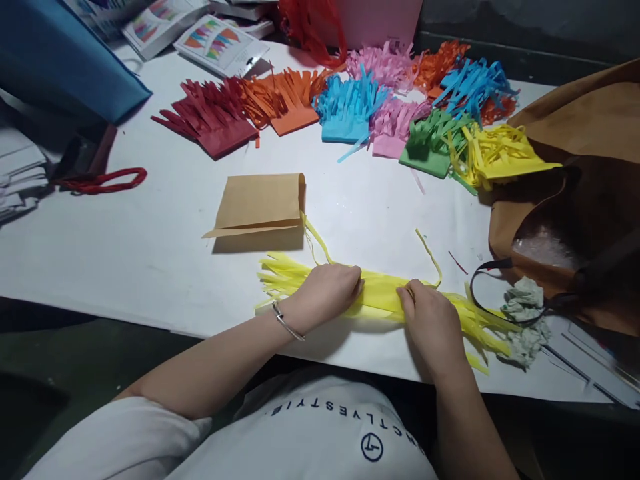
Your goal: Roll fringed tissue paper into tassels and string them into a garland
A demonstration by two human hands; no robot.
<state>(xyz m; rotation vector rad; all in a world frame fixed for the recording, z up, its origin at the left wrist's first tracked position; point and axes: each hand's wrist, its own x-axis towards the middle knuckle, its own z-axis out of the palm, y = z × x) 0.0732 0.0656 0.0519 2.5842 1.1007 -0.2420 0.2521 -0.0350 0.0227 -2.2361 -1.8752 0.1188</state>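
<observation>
A strip of yellow tissue paper (381,293), cut into fringe at both ends, stretches sideways along the near edge of the table. My left hand (330,288) is closed on it left of the middle, fingers curled under and mostly hidden. On the other side of the plain middle part, my right hand (433,320) grips it with the thumb on top. Loose yellow strands lie behind the strip. Just beyond my left hand sits a folded piece of brown kraft paper (263,200).
Fringed tissue bundles line the back: dark red (220,120), orange (293,100), blue (350,110), pink (397,123), green (433,143) and yellow (505,153). A brown bag (590,133) stands at right, near crumpled pale paper (525,327). Printed packs (217,43) and a blue bag (75,53) occupy the left.
</observation>
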